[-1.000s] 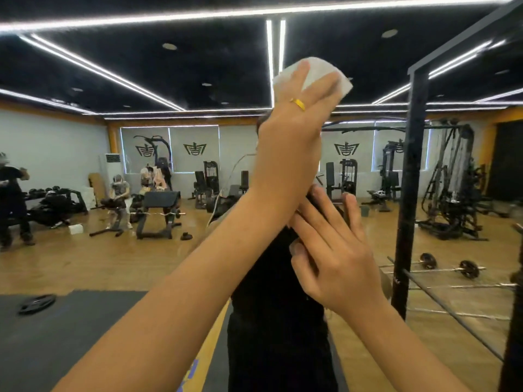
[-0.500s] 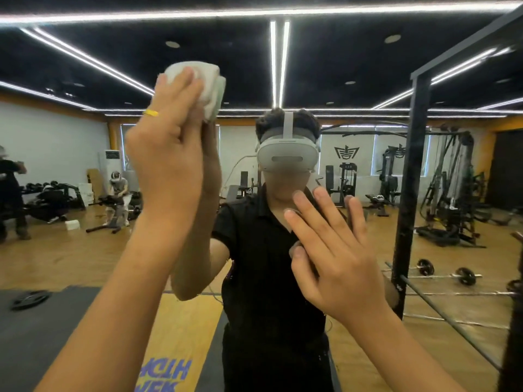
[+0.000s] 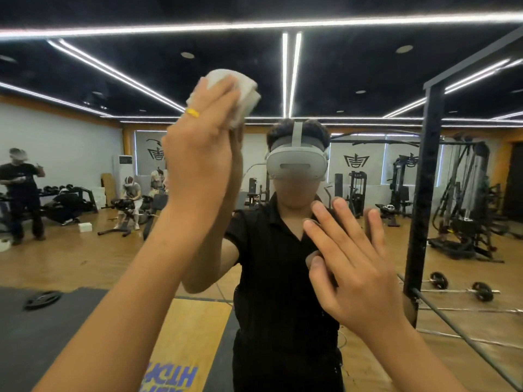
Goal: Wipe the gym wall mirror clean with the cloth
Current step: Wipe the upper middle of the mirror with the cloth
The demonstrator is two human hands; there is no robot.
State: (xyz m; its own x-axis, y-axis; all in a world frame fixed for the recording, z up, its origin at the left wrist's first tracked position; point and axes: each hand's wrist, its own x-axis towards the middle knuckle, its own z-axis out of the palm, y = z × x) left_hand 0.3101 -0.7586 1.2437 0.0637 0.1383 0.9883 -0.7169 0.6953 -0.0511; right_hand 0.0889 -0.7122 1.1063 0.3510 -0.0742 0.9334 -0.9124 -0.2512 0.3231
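The wall mirror (image 3: 85,66) fills the whole view, showing a gym with a dark ceiling and strip lights. At the centre stands the reflection of the person (image 3: 283,278) in a black shirt and a white headset (image 3: 297,162). A dark floor mat (image 3: 42,335) lies reflected at 8 o'clock. At 3 o'clock a black rack post (image 3: 423,193) stands upright, with a slanted bar running from its foot toward 5 o'clock; whether post and bar are real or reflected cannot be told.

The left forearm rises from 7 o'clock and covers much of the glass left of centre. The left hand (image 3: 198,159), at about 11 o'clock, has its fingers straight and pressed together, pushing the folded white cloth (image 3: 243,91) against the glass; the thumb is hidden. The cloth shows above and to the right of the fingertips. The right hand (image 3: 356,267), at 4 o'clock, is spread wide with its palm toward the glass, its fingertips meeting their reflections, and it hides part of the reflected chest.

A barbell (image 3: 458,287) lies on the wooden floor just right of the post. A weight plate (image 3: 42,299) rests on the mat. A yellow ring (image 3: 192,112) sits on a left finger.
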